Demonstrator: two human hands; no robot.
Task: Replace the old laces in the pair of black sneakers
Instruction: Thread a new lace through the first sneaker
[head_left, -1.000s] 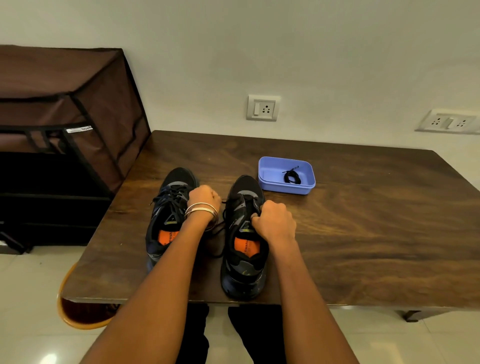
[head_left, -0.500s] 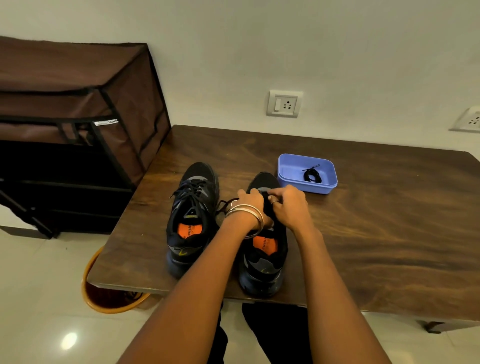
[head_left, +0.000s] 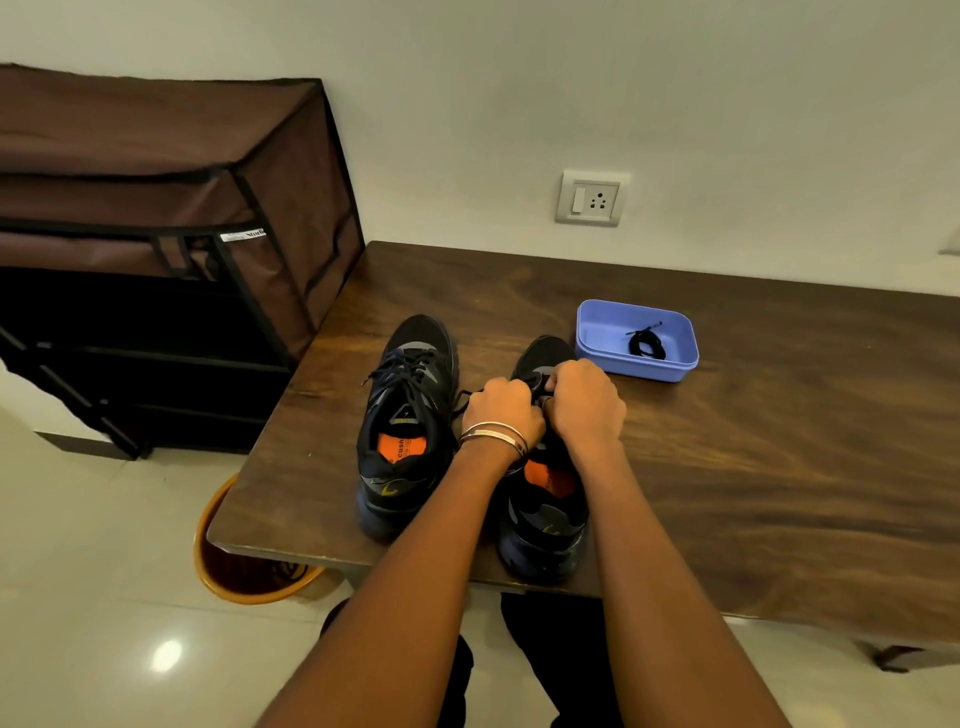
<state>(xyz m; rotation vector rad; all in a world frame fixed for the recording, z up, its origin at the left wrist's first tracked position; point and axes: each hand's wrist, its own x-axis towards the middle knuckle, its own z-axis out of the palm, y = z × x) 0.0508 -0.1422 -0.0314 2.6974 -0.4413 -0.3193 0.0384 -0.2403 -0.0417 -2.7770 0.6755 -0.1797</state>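
A brown fabric-covered storage rack (head_left: 156, 218) with black frame bars stands against the wall at the left. Beside it a dark wooden table (head_left: 753, 467) runs rightward, its near edge toward the person. An orange round bin (head_left: 218, 566) sits on the floor, partly under the table's near left corner.

Two black sneakers with orange insoles stand side by side near the table's front edge, long axes running away from the person, toes toward the wall and heels at the near edge. The left sneaker (head_left: 408, 431) is laced and untouched. The right sneaker (head_left: 545, 499) lies under both hands.

The left hand (head_left: 501, 413), with metal bangles (head_left: 493, 436) at the wrist, and the right hand (head_left: 584, 402) are curled over the right sneaker's lacing, fingers pinching its black lace (head_left: 537, 382); a loop of that lace shows between the shoes.

A blue rectangular plastic tray (head_left: 597, 332) rests just beyond the right sneaker's toe, holding a coiled black lace bundle (head_left: 647, 344). A white wall socket (head_left: 592, 197) sits above the table.
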